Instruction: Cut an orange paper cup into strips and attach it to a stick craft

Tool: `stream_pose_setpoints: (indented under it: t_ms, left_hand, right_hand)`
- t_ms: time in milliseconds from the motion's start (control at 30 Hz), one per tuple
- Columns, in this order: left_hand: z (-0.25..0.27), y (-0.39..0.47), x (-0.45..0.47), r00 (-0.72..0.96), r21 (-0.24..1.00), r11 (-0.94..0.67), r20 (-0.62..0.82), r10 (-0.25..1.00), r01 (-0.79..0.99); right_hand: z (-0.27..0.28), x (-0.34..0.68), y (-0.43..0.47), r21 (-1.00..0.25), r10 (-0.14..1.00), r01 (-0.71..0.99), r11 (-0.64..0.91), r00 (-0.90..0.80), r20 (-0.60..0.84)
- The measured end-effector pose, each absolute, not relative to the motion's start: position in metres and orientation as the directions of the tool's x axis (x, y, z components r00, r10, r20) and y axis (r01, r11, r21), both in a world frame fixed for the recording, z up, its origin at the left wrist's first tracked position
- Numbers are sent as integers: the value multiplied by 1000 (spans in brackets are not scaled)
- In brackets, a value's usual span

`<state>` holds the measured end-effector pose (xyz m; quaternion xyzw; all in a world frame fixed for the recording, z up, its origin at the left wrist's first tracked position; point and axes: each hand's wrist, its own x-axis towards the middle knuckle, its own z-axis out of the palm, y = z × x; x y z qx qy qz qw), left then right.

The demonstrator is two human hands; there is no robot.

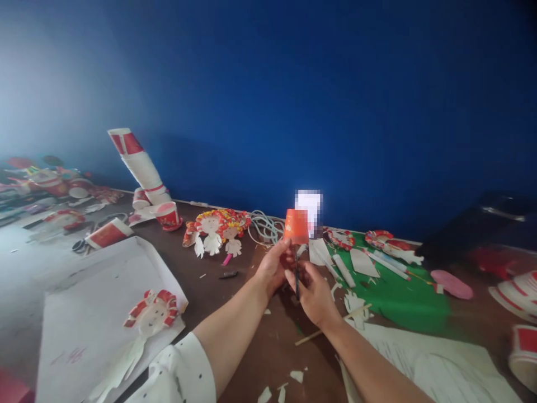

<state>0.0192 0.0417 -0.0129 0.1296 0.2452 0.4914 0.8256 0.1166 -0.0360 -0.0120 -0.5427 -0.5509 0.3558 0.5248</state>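
Observation:
In the middle of the view an orange-red paper cup is held upside down over the table. My left hand grips its lower rim between thumb and fingers. Just below, my right hand is closed around dark scissors, which point up toward the cup's rim. Most of the scissors' handles are hidden by my fingers, and I cannot tell whether the blades touch the cup. A bright pixelated patch covers the area beside the cup's right side.
Paper dolls with red-and-yellow curls lie behind my left arm, beside a coiled white cable. A leaning stack of paper cups stands at the back left. On the right, a green sheet carries markers and cutouts. Paper scraps litter the table.

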Motion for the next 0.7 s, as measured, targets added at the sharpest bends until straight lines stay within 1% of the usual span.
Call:
stream_pose_setpoints:
  t_ms: [233,467,700]
  left_hand:
    - [-15,43,19,409,413,503,-299,862,-759]
    - [-12,36,22,397,414,510,-332,856,-754]
    - [-11,34,22,393,414,516,-349,851,-750]
  right_hand:
    - [-17,118,-34,-965,977,225,137,128,168]
    - [-19,118,-34,-976,980,173,130,130,153]
    - [-20,120,-33,-970,977,199,139,134,167]
